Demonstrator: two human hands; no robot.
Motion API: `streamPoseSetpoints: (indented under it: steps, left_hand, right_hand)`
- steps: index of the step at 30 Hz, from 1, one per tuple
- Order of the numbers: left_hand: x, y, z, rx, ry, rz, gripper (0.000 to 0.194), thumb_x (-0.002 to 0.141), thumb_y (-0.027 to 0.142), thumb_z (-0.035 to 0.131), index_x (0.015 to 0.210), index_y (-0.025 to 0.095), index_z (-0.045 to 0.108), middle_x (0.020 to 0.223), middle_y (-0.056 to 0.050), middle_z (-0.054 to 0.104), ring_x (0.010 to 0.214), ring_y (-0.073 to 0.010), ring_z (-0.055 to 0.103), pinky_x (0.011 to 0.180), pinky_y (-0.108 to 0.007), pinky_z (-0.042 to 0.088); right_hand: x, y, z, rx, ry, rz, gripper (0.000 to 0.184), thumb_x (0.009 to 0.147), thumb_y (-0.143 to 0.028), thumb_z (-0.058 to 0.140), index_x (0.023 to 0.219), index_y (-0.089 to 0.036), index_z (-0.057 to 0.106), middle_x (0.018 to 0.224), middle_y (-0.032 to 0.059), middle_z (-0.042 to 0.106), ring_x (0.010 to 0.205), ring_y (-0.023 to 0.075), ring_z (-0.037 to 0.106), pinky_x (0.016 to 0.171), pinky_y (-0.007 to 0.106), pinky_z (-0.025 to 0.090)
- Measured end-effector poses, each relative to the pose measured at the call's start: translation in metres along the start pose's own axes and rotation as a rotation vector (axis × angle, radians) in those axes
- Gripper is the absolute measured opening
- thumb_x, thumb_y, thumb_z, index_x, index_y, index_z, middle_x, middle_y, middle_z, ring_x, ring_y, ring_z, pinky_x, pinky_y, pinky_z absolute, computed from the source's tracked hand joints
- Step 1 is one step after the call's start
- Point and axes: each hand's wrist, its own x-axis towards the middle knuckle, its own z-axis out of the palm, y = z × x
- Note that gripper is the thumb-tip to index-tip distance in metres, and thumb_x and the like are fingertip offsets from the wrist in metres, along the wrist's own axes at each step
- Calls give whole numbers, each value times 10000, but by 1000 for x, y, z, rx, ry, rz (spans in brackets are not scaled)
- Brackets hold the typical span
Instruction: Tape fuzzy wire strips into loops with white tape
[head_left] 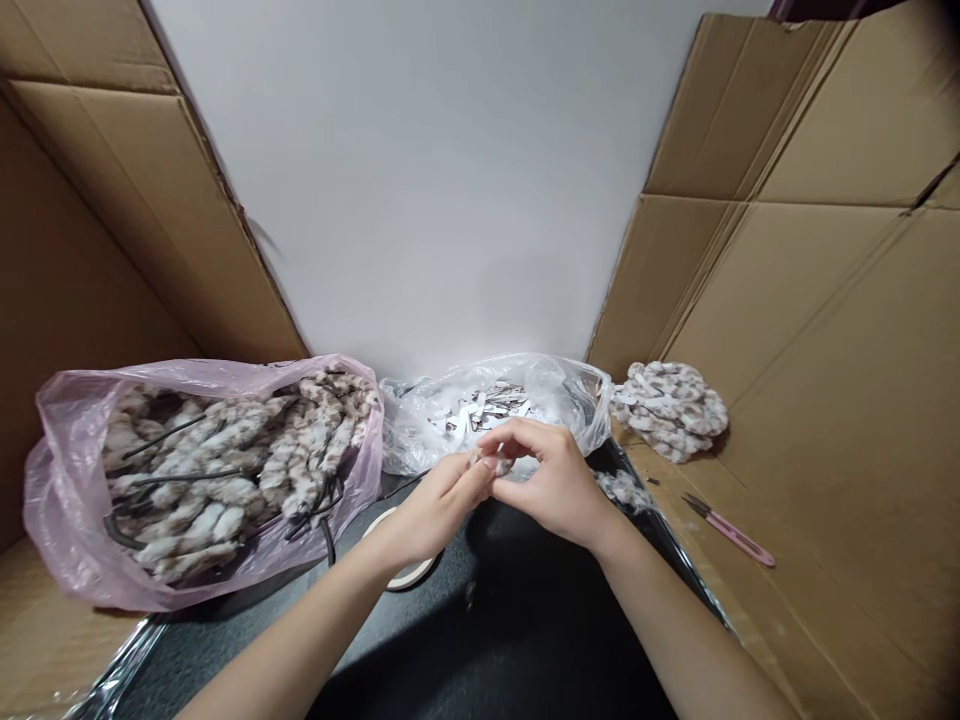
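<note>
My left hand [444,500] and my right hand [553,482] meet over the dark work surface. Both are closed, thumbs and fingertips pinching a small whitish fluffy piece [504,465] that is mostly hidden by the fingers. Just beyond them lies a clear plastic bag [420,430] with many thin white and brown strips [487,405] in it. Partly behind my left wrist is a pale ring [411,576], which looks like a tape roll.
On the left, a pink plastic bag [67,500] holds fluffy grey-white cords [217,470] and black cords. At right are a coiled fluffy bundle [671,410], loose fluff [624,490] and pink-handled snips [729,530]. Cardboard walls [832,330] stand at both sides.
</note>
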Motion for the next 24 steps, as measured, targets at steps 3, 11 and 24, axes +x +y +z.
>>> streamPoseSetpoints:
  steps: [3,11,24]
  left_hand:
    - [0,-2,1,-8,19,-3,398,942,456,343,632,209,309,587,59,262,521,-102,247,479,-223,257]
    - [-2,-4,2,-28,55,9,383,948,451,326,654,206,312,621,51,259,549,-104,232,489,-229,242]
    - [-3,2,1,130,20,117,408,985,412,226,651,201,326,623,40,295,580,-121,286,547,-245,281]
  right_hand:
    - [2,0,-10,13,-1,1,371,653,-98,708,1002,-212,652,989,35,665,783,154,610,733,290,524]
    - [0,-6,-19,166,-26,117,25,750,-180,721,753,-186,745,752,41,729,700,168,684,668,279,560]
    - [0,-6,-9,220,18,148,68,722,-139,714,761,-176,756,751,50,742,706,182,701,663,282,578]
